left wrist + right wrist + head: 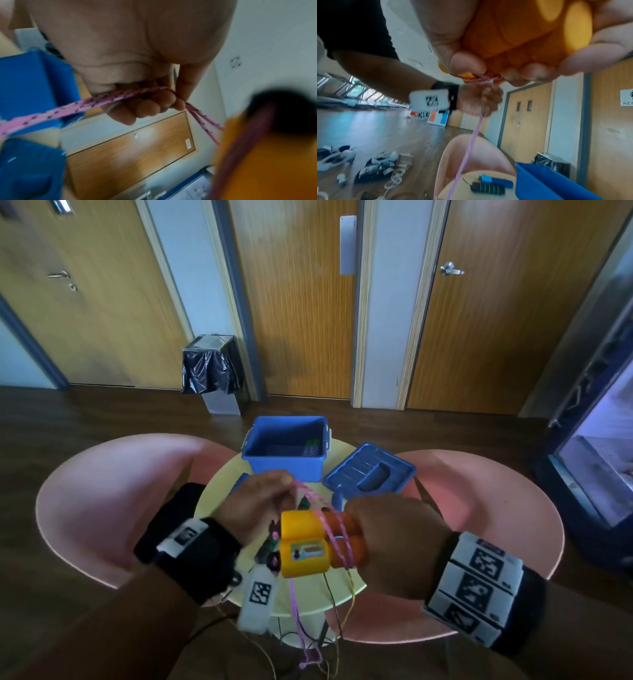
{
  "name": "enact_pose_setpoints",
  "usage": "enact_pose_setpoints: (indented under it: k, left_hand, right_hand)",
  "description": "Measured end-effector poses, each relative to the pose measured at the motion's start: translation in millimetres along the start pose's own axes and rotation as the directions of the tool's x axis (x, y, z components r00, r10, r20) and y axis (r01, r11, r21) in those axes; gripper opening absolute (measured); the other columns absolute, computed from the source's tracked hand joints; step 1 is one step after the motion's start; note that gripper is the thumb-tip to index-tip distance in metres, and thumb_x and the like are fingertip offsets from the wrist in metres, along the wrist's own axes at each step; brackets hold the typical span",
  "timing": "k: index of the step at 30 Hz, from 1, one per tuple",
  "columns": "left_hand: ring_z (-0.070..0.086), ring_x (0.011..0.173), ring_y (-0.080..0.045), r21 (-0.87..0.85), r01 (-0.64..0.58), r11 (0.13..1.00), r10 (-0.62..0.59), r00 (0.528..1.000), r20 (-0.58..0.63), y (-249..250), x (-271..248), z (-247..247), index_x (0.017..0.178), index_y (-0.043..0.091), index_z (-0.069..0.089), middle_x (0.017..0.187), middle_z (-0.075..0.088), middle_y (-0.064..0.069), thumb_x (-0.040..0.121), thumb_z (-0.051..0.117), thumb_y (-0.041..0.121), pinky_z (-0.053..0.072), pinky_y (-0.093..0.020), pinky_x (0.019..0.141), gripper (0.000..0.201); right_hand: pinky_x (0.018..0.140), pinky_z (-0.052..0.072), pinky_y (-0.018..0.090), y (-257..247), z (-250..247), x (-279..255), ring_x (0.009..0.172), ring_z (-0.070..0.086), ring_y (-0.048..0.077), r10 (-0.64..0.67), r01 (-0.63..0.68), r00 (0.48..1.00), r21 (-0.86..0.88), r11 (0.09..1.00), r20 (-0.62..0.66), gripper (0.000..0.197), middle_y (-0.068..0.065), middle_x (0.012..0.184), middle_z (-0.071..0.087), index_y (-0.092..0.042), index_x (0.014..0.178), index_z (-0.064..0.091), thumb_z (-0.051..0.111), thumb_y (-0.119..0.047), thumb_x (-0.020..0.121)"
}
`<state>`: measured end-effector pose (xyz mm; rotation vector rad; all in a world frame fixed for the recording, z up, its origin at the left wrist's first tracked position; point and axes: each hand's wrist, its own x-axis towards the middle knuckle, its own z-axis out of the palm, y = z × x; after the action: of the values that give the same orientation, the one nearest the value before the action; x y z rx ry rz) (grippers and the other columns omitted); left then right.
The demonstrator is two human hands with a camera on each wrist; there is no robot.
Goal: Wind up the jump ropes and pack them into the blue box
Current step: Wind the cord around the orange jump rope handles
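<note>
My right hand grips a pair of orange-and-yellow jump rope handles held side by side above the round table; the handles fill its palm in the right wrist view. A pink braided rope crosses the handles in a few turns. My left hand pinches that pink rope just left of the handles, and the rest of the rope hangs down past the table edge. The open blue box stands at the table's far side, a dark wound rope in its right corner.
The blue lid lies right of the box. Black-and-green handles and blue handles lie on the table under my hands. Two pink chairs flank the table. A bin stands by the wooden doors.
</note>
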<state>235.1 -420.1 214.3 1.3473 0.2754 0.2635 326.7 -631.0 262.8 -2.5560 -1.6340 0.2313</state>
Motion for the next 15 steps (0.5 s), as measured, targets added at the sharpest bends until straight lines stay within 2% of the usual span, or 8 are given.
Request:
enact_pose_setpoints:
  k: [2,4,5,7,9,12,13,15]
  left_hand:
    - [0.044,0.05,-0.022,0.013,-0.062,0.998,0.062,0.998,-0.014,26,3,-13,0.055,0.014,0.057,0.052,0.04,-0.01,0.068,0.074,0.034,0.044,-0.029,0.055,0.029]
    - [0.04,0.049,-0.023,0.064,-0.145,0.987,0.134,0.979,0.151,40,-6,-21,0.056,0.013,0.055,0.052,0.036,-0.013,0.075,0.07,0.034,0.041,-0.032,0.055,0.032]
    - [0.042,0.048,-0.022,0.07,-0.158,0.985,0.137,0.961,0.239,43,-13,-22,0.059,0.013,0.058,0.052,0.04,-0.013,0.077,0.072,0.036,0.041,-0.032,0.054,0.033]
    - [0.049,0.049,-0.021,0.126,-0.075,0.989,0.018,0.915,0.404,43,-27,-15,0.071,0.011,0.066,0.055,0.052,-0.012,0.079,0.074,0.045,0.041,-0.033,0.054,0.036]
    - [0.054,0.054,-0.021,0.27,0.029,0.962,-0.161,0.864,0.478,26,-31,-7,0.088,0.01,0.069,0.064,0.061,-0.013,0.081,0.072,0.047,0.04,-0.039,0.058,0.038]
    - [0.057,0.057,-0.023,0.303,0.103,0.947,-0.235,0.867,0.439,2,-30,15,0.11,0.004,0.062,0.068,0.063,-0.013,0.084,0.068,0.035,0.043,-0.031,0.06,0.041]
    - [0.056,0.055,-0.023,0.253,0.1,0.962,-0.199,0.891,0.409,-1,-28,26,0.108,0.005,0.062,0.067,0.062,-0.013,0.084,0.069,0.036,0.043,-0.029,0.059,0.04]
    - [0.051,0.049,-0.019,0.154,0.046,0.987,-0.085,0.964,0.253,-2,-23,47,0.083,0.014,0.065,0.058,0.057,-0.011,0.083,0.069,0.043,0.042,-0.026,0.057,0.029]
  right_hand:
    - [0.07,0.052,0.032,12,2,6,0.08,0.063,0.017,0.079,-0.077,0.996,-0.039,0.996,0.05,0.02,-0.009,0.084,0.061,-0.031,0.086,0.043,0.056,-0.034,0.071]
    - [0.072,0.054,0.035,26,-4,15,0.08,0.063,0.02,0.162,-0.161,0.984,-0.01,0.987,0.071,0.019,-0.007,0.085,0.062,-0.03,0.088,0.045,0.054,-0.031,0.07]
    - [0.071,0.055,0.036,32,-9,19,0.077,0.063,0.021,0.178,-0.179,0.982,0.006,0.984,0.066,0.017,-0.007,0.082,0.061,-0.029,0.088,0.047,0.051,-0.032,0.071]
    - [0.07,0.056,0.037,37,-22,23,0.074,0.062,0.019,0.18,-0.18,0.984,0.081,0.98,0.003,0.017,-0.008,0.08,0.061,-0.029,0.092,0.052,0.05,-0.037,0.077]
    - [0.068,0.053,0.035,32,-37,23,0.074,0.061,0.015,0.186,-0.159,0.978,0.242,0.957,-0.096,0.025,-0.007,0.08,0.061,-0.03,0.095,0.052,0.054,-0.041,0.072]
    - [0.07,0.05,0.033,8,-54,23,0.074,0.06,0.014,0.122,-0.054,0.98,0.376,0.925,-0.16,0.025,-0.007,0.081,0.061,-0.028,0.091,0.051,0.058,-0.037,0.068]
    - [0.07,0.049,0.032,1,-57,23,0.075,0.059,0.014,0.087,-0.015,0.982,0.389,0.921,-0.169,0.025,-0.006,0.082,0.061,-0.027,0.091,0.052,0.061,-0.035,0.07]
    - [0.071,0.049,0.032,-10,-57,25,0.078,0.06,0.015,0.051,0.024,0.982,0.389,0.921,-0.18,0.025,-0.006,0.085,0.063,-0.025,0.095,0.054,0.066,-0.031,0.074]
